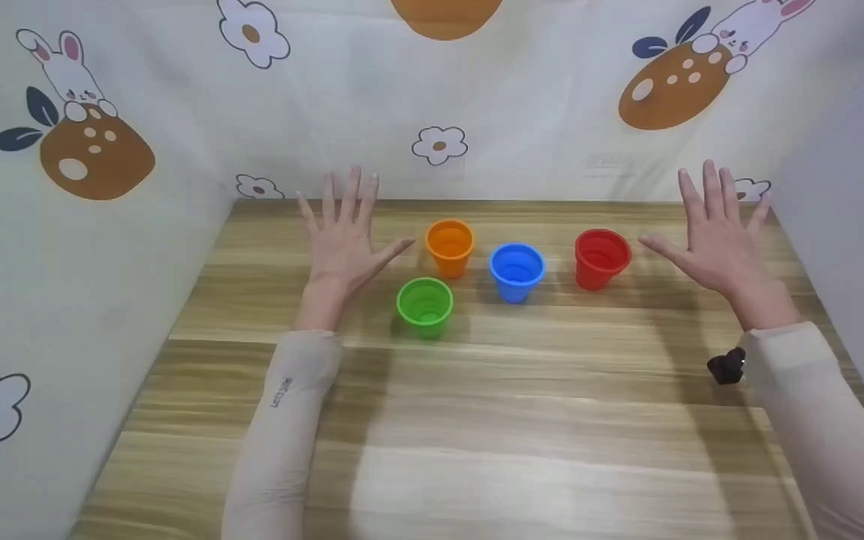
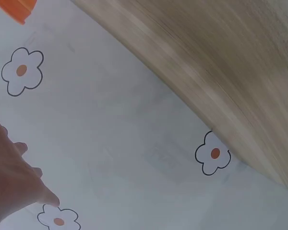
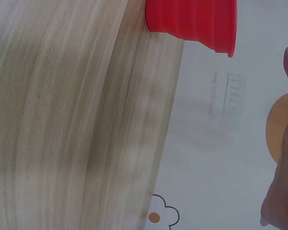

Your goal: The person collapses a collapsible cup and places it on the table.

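Both hands are raised with spread, straight fingers and hold nothing. The left hand [image 1: 342,244] is left of an orange cup [image 1: 450,247] and a green cup [image 1: 425,306]. A blue cup [image 1: 517,271] stands in the middle, and a red cup [image 1: 601,259] stands just left of the right hand [image 1: 721,244]. All the cups are upright, mouths up. The left wrist view has part of the left hand [image 2: 14,177] and a corner of the orange cup [image 2: 20,8]; the right wrist view has the red cup [image 3: 194,21] and part of the right hand [image 3: 284,177].
The wood-grain table [image 1: 522,420] meets a pale printed backdrop [image 1: 537,97] at its back edge, with more pale sheet on both sides. A small black object [image 1: 726,367] is beside the right sleeve [image 1: 814,397].
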Tool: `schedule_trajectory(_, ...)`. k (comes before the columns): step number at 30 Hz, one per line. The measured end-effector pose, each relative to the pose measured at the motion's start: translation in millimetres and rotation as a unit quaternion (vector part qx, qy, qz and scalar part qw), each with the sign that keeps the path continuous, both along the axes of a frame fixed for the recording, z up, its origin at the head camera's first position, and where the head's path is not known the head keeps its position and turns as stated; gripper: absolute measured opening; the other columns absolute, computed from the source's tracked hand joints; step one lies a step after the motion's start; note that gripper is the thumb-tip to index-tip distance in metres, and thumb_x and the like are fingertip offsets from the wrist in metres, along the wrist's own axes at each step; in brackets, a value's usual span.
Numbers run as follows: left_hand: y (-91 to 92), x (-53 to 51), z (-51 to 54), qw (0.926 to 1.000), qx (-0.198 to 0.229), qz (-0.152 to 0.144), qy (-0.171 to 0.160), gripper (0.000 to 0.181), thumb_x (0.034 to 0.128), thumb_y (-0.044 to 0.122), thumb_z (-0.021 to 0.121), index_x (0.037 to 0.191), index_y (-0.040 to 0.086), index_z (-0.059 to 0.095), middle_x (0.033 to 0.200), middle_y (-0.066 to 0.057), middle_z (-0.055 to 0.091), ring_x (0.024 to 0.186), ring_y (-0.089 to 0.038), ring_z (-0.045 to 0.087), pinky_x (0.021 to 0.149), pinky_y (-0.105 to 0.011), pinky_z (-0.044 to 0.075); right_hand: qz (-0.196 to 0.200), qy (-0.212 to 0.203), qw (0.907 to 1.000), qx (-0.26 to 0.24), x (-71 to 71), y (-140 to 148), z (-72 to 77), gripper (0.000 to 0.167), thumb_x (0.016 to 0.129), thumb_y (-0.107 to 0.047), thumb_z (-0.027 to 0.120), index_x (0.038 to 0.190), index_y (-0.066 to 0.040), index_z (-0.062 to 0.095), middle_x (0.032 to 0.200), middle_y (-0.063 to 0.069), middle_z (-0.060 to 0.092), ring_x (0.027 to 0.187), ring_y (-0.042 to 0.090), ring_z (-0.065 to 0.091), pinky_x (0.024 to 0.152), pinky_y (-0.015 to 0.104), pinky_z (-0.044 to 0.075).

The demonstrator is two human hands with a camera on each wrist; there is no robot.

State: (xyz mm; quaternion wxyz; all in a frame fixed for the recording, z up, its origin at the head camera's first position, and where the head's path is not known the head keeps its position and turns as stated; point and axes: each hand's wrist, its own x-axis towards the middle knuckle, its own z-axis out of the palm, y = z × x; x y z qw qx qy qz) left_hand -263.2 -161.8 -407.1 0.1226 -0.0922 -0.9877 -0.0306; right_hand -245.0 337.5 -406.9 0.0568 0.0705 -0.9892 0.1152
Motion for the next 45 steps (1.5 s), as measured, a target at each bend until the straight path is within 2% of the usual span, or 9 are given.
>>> schedule_trajectory(7, 4.2, 6.4, 2.1, 0.9997, -0.019, -0.012, 0.013, 0.105, 0.0843, 0.085, 0.037, 0.160, 0.028, -0.007, 0.169, 0.000, -0.013, 0.155, -0.035, -0.013, 0.118, -0.072, -0.010, 0.004, 0.010, 0.9999, 0.005, 2.4, -0.7, -3.1, 0.100, 0.090, -0.075, 0.039, 0.160, -0.022, -0.009, 0.167, 0.011, -0.018, 0.154, 0.036, -0.017, 0.109, 0.075, -0.024)
schedule_trajectory(10, 6.1, 8.4, 3.3, 0.9996, -0.018, -0.017, 0.014, 0.105, 0.0844, 0.084, 0.039, 0.160, 0.029, -0.008, 0.169, 0.002, -0.014, 0.156, -0.034, -0.013, 0.118, -0.071, -0.011, 0.007, 0.014, 0.9999, 0.003, 3.1, -1.2, -4.1, 0.100, 0.091, -0.075, 0.039, 0.160, -0.022, -0.008, 0.167, 0.011, -0.018, 0.154, 0.036, -0.016, 0.109, 0.075, -0.023)
schedule_trajectory(14, 7.6, 10.0, 3.9, 0.9996, -0.014, -0.023, 0.011, 0.105, 0.0846, 0.083, 0.041, 0.160, 0.030, -0.010, 0.168, 0.004, -0.017, 0.155, -0.033, -0.015, 0.117, -0.067, -0.019, 0.011, 0.023, 0.9997, -0.002, 4.8, -1.0, -5.6, 0.099, 0.091, -0.073, 0.041, 0.161, -0.022, -0.007, 0.168, 0.010, -0.015, 0.155, 0.036, -0.014, 0.111, 0.075, -0.021)
schedule_trajectory(22, 9.0, 14.6, 4.6, 0.9993, -0.016, -0.032, 0.010, 0.103, 0.0859, 0.082, 0.041, 0.160, 0.030, -0.008, 0.168, 0.004, -0.015, 0.155, -0.034, -0.014, 0.119, -0.069, -0.013, 0.018, 0.044, 0.9988, -0.014, 7.9, -0.9, -9.0, 0.098, 0.091, -0.070, 0.047, 0.161, -0.021, -0.001, 0.169, 0.010, -0.007, 0.156, 0.034, -0.008, 0.113, 0.075, -0.015)
schedule_trajectory(25, 9.1, 15.6, 5.2, 0.9991, -0.007, -0.040, 0.007, 0.101, 0.0867, 0.080, 0.043, 0.160, 0.031, -0.006, 0.168, 0.004, -0.014, 0.155, -0.033, -0.014, 0.119, -0.067, -0.016, 0.019, 0.047, 0.9985, -0.017, 8.0, -1.6, -9.7, 0.098, 0.091, -0.069, 0.047, 0.161, -0.022, -0.001, 0.169, 0.010, -0.006, 0.156, 0.034, -0.007, 0.114, 0.075, -0.014)
schedule_trajectory(29, 8.5, 17.2, 5.8, 0.9986, -0.006, -0.051, 0.010, 0.099, 0.0863, 0.083, 0.036, 0.161, 0.031, -0.004, 0.169, 0.003, -0.012, 0.156, -0.033, -0.013, 0.119, -0.064, -0.018, 0.023, 0.052, 0.9980, -0.028, 8.1, -2.3, -11.7, 0.097, 0.091, -0.068, 0.049, 0.161, -0.023, 0.000, 0.169, 0.011, -0.004, 0.156, 0.035, -0.005, 0.115, 0.074, -0.014)
schedule_trajectory(34, 6.2, 18.9, 6.6, 0.9978, -0.006, -0.065, 0.015, 0.099, 0.0858, 0.085, 0.032, 0.161, 0.029, 0.001, 0.169, 0.003, -0.006, 0.156, -0.032, -0.010, 0.121, -0.063, -0.015, 0.031, 0.061, 0.9968, -0.042, 9.4, -3.4, -13.7, 0.096, 0.091, -0.067, 0.051, 0.162, -0.023, 0.003, 0.169, 0.011, -0.001, 0.156, 0.033, -0.004, 0.117, 0.071, -0.017)
schedule_trajectory(41, 1.2, 22.7, 9.0, 0.9967, -0.002, -0.078, 0.023, 0.097, 0.0871, 0.081, 0.041, 0.161, 0.028, 0.006, 0.169, 0.004, -0.003, 0.157, -0.031, -0.008, 0.122, -0.066, -0.007, 0.044, 0.066, 0.9955, -0.051, 10.7, -7.3, -14.9, 0.096, 0.091, -0.066, 0.052, 0.162, -0.021, 0.005, 0.170, 0.010, 0.000, 0.156, 0.033, -0.004, 0.117, 0.069, -0.018)
schedule_trajectory(45, -0.6, 25.0, 10.1, 0.9960, -0.003, -0.085, 0.028, 0.097, 0.0862, 0.084, 0.034, 0.161, 0.029, 0.005, 0.170, 0.004, -0.003, 0.157, -0.030, -0.007, 0.123, -0.066, -0.006, 0.050, 0.075, 0.9947, -0.050, 10.7, -9.7, -16.0, 0.095, 0.091, -0.065, 0.053, 0.162, -0.022, 0.005, 0.170, 0.010, 0.002, 0.156, 0.033, -0.002, 0.117, 0.071, -0.014)
